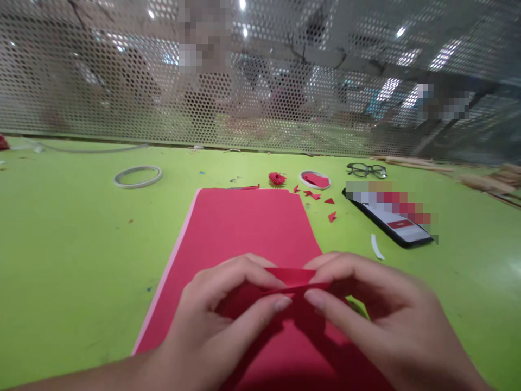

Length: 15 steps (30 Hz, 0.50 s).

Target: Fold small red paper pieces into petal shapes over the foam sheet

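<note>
Left hand [222, 304] and right hand [378, 307] meet at the near centre, over the sheets; thumb and index finger of each pinch the near edge of a folded red paper piece [293, 275], the other fingers curled behind, their exact grip hidden. Piece is bent, two layers standing apart, so this fold looks started but not pressed flat; the judgement is mid-fold, with the crease left to do. Below lies a stack of red paper sheets [248, 228], largely uncut as far as it shows, on the green table [81, 244]. Right of it: white paper strip [376, 247], smartphone [391, 221], red paper scraps [329, 201], which suggest cutting is done on some pieces. Past the stack's far edge, a pleated red rosette [277, 179] looks finished; beside it, a white ring [302, 179] encloses red paper cut-outs [316, 180]. Same far band: pale tape roll [137, 185] at left, eyeglasses [366, 170] at right. Perforated screen [122, 103] behind.
</note>
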{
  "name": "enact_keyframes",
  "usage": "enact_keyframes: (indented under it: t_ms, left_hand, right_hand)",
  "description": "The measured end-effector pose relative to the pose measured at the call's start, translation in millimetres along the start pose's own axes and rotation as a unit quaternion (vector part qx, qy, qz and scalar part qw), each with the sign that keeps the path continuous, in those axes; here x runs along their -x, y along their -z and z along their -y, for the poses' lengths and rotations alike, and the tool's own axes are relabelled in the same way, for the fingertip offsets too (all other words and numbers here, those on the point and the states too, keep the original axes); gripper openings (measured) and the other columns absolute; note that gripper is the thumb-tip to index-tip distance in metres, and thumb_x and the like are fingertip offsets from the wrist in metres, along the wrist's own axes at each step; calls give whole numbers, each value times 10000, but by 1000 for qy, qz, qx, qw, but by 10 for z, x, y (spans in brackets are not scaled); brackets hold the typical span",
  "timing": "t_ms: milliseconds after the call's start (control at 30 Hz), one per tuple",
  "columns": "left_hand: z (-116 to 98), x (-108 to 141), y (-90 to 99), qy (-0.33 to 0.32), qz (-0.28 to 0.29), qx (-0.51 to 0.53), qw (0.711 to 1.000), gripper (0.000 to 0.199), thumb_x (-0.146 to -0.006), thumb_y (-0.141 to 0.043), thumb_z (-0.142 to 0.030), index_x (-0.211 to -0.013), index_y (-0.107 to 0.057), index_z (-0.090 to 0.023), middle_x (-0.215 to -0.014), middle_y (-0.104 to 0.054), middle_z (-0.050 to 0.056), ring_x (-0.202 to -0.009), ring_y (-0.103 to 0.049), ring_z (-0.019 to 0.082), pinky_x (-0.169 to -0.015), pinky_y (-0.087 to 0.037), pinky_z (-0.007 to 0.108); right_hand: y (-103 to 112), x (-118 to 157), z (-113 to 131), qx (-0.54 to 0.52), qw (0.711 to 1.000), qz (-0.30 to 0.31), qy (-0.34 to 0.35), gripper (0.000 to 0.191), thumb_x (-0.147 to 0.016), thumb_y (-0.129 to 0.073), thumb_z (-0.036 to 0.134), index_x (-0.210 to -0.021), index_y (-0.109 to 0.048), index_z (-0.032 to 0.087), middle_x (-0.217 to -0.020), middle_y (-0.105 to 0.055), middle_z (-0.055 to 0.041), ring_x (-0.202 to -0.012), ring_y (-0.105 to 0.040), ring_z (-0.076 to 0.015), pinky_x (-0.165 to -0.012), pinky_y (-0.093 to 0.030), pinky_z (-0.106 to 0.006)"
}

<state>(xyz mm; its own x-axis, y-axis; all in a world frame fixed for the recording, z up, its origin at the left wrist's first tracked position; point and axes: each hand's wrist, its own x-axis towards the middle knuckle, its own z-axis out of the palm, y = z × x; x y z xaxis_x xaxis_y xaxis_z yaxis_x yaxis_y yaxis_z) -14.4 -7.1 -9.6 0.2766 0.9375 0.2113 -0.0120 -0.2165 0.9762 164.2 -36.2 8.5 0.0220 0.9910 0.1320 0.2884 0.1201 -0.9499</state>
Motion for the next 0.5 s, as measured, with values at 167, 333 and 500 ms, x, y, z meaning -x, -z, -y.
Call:
enact_keyframes:
  t_ms: [167,333,500]
  left_hand:
    - [-30,-42,-8,-35,-13,-68,997,155,-763,-753,-91,-713,-748,-238,-816,-721,-1,-791,-670,153,-716,-522,190]
    - [-28,-60,1,94,12,-12,995,159,-826,-674,-164,-671,-671,-202,-605,-670,-24,-567,-627,131,-569,-504,210]
    - [17,-99,-5,229,35,173,957,119,-847,-690,-212,-737,-657,-180,-463,-658,-38,-451,-612,117,-535,-527,223]
  right_hand:
    - [12,-28,-24,-1,1000,-13,-7,94,-776,-692,270,-685,-674,257,-910,-780,-27,-798,-732,-198,-661,-594,-256]
    - [26,-36,-38,7,999,10,-38,49,-862,-629,274,-819,-651,267,-651,-698,29,-566,-690,-155,-534,-569,-228]
    - [67,-38,-109,103,987,3,124,297,-865,-512,96,-1018,-639,318,-870,-736,9,-692,-716,-162,-598,-568,-237]
